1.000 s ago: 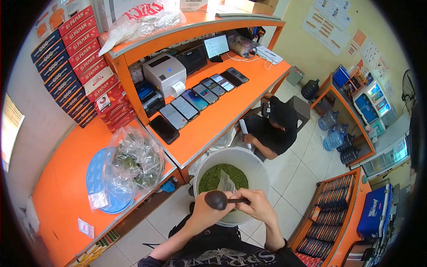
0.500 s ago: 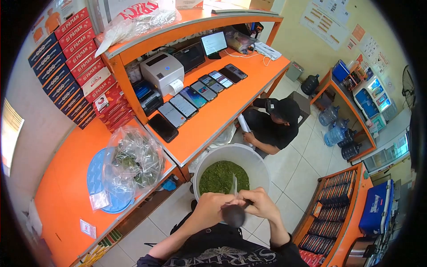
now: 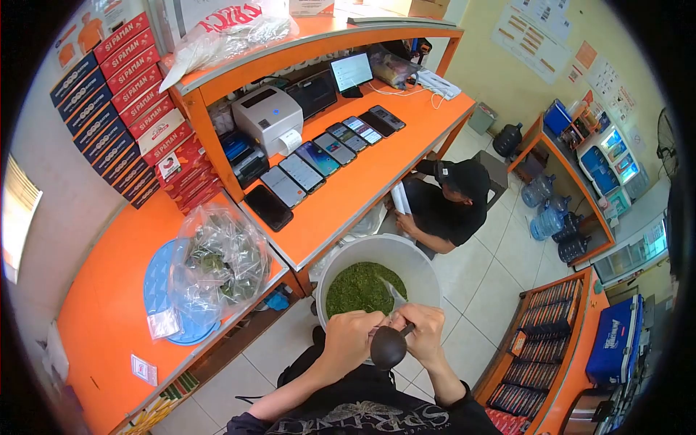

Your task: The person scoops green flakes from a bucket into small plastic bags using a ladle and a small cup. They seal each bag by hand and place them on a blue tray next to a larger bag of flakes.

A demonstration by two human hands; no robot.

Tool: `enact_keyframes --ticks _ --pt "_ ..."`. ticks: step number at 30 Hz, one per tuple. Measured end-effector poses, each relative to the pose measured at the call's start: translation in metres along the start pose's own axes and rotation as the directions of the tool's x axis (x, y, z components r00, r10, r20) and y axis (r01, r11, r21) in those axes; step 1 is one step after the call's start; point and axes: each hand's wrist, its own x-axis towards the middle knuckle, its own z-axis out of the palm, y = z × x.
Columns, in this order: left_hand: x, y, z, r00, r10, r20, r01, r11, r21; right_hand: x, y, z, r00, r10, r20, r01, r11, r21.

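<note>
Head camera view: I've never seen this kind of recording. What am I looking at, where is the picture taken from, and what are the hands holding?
There is no machine here. A person wears one wide-angle camera on the head, looking down, so the edges curve and the two bare arms enter from the bottom.

The right hand grips the handle of a dark round-bowled spoon. The left hand is curled beside it. A small clear plastic bag sticks up between them; I cannot tell which hand pinches it.

Below the hands stands a white round plastic bucket holding green chopped leaves.

The orange counter carries a row of smartphones, a white label printer and a large clear bag of packets on a blue round tray. A seated person in black works nearby.
</note>
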Motion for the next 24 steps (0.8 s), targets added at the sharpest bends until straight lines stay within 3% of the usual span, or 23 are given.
enact_keyframes --ticks 3,4,6,7,9,12,16,19,21,22,24 --pt "0.0 -0.01 0.005 1.0 0.011 -0.012 -0.012 0.996 -0.093 -0.005 0.006 0.004 0.999 0.039 0.012 -0.039 0.999 -0.005" --pt "-0.001 -0.016 0.006 1.0 0.012 -0.011 -0.013 0.992 -0.127 -0.005 0.007 0.002 0.993 0.08 0.087 -0.082 0.996 0.021" --pt "-0.001 -0.024 0.008 0.993 -0.119 0.007 0.113 0.918 -0.38 -0.004 0.006 -0.004 0.958 0.16 0.237 -0.179 0.982 0.062" --pt "-0.002 -0.026 0.008 0.983 -0.182 0.032 0.173 0.85 -0.497 -0.003 0.004 -0.004 0.968 0.113 0.223 -0.136 0.987 0.09" --pt "-0.003 -0.019 0.002 0.973 -0.223 0.063 0.226 0.849 -0.478 -0.001 0.0 -0.003 0.981 0.019 0.195 -0.047 0.989 0.14" --pt "-0.005 -0.011 0.0 0.932 -0.363 0.022 0.315 0.776 -0.547 -0.007 -0.001 0.002 0.982 0.086 0.166 -0.111 0.983 0.145" --pt "-0.01 -0.014 -0.001 0.924 -0.38 0.047 0.317 0.69 -0.65 -0.012 -0.005 0.006 0.988 0.122 0.092 -0.133 0.984 0.122" --pt "-0.012 -0.018 -0.005 0.938 -0.343 0.057 0.323 0.799 -0.507 -0.015 -0.006 0.01 0.976 0.172 0.131 -0.187 0.976 0.113" --pt "-0.013 -0.017 -0.004 0.952 -0.298 0.074 0.289 0.788 -0.544 -0.01 -0.006 0.01 0.961 0.201 0.189 -0.216 0.974 0.062" --pt "-0.012 -0.013 -0.006 0.957 -0.277 0.082 0.274 0.78 -0.563 -0.005 -0.006 0.007 0.963 0.12 0.242 -0.129 0.991 0.021" --pt "-0.009 -0.004 -0.021 0.969 -0.209 0.13 0.243 0.895 -0.374 0.006 -0.005 -0.003 0.935 -0.032 0.353 0.05 0.998 -0.043"
